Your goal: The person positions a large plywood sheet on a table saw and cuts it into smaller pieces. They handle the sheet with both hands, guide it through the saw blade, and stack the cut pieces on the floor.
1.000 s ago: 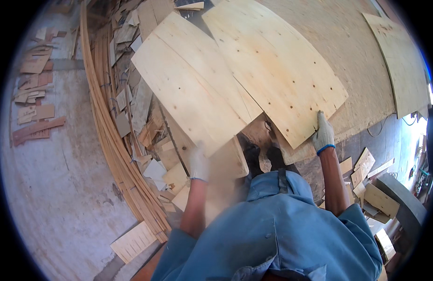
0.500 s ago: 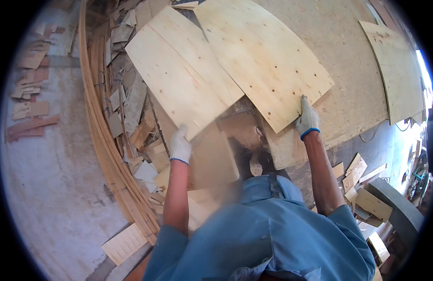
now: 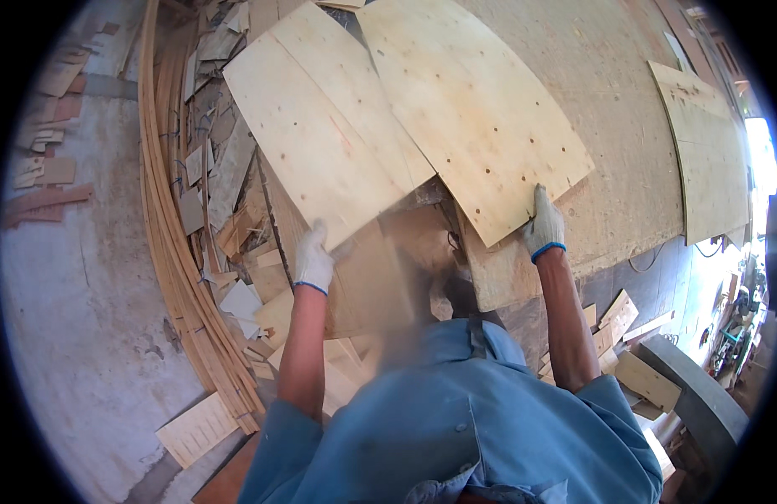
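Observation:
Two pale plywood sheets lie side by side on a large wooden work surface (image 3: 624, 143), with a narrow wedge-shaped gap at their far end. My left hand (image 3: 313, 260), in a white knit glove with a blue cuff, grips the near corner of the left sheet (image 3: 321, 126), thumb on top. At the near edge of the right sheet (image 3: 481, 118), which has several dark knots, my right hand (image 3: 545, 225) holds on in a matching glove, thumb along its upper face. The fingers under both sheets are hidden.
Long wood strips (image 3: 165, 227) run along the left, beside a heap of broken veneer scraps (image 3: 224, 168). Another plywood sheet (image 3: 708, 155) lies at the right edge of the work surface. Offcuts (image 3: 615, 319) and a curved grey piece (image 3: 695, 395) are at the lower right.
The view has shifted a little, so the surroundings sit further left. Against the work surface, the sheets have moved slightly to the right. Both hands keep their hold.

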A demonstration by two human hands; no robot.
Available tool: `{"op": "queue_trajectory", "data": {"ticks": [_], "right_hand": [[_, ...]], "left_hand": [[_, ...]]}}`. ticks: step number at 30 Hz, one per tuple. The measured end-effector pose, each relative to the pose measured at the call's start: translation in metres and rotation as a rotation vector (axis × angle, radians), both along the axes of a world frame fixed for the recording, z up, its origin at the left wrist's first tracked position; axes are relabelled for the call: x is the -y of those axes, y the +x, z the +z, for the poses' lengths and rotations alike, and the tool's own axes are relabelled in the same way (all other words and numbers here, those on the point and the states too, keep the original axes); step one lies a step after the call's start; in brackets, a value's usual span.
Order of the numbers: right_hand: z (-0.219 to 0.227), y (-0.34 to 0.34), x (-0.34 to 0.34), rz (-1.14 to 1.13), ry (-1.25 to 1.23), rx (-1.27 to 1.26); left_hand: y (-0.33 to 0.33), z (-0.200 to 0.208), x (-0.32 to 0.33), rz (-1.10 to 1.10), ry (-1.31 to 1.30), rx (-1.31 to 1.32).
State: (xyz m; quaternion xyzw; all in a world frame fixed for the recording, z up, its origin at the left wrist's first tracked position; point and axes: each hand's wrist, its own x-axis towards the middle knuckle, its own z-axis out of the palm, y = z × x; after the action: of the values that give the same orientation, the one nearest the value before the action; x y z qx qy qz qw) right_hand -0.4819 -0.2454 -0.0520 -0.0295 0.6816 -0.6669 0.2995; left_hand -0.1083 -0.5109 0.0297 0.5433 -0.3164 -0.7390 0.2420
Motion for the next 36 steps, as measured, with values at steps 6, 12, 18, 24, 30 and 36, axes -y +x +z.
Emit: {"op": "queue_trajectory", "data": {"ticks": [6,12,18,24,30,36], "right_hand": [[-0.016,-0.017,0.022,0.064,0.132,-0.161],[-0.005,-0.021,0.045,0.02,0.107,-0.11],[-0.004,-0.034,0.061,-0.001,0.086,-0.077],[-0.015,-0.033,0.063,0.009,-0.042,-0.155],[0.035,-0.011,0.075,0.165,0.519,-0.528],[0.009,-0.015,0.084,0.108,0.589,-0.696]], "left_hand": [[-0.013,0.003,0.028,-0.026,0.054,0.052],[-0.015,-0.006,0.044,-0.022,0.012,0.061],[-0.032,0.007,0.048,-0.038,-0.045,0.066],[-0.042,0.009,0.052,0.005,-0.066,0.016],[-0.035,0.003,0.053,-0.024,-0.01,0.039],[-0.044,0.008,0.056,-0.06,-0.045,0.035]]}}
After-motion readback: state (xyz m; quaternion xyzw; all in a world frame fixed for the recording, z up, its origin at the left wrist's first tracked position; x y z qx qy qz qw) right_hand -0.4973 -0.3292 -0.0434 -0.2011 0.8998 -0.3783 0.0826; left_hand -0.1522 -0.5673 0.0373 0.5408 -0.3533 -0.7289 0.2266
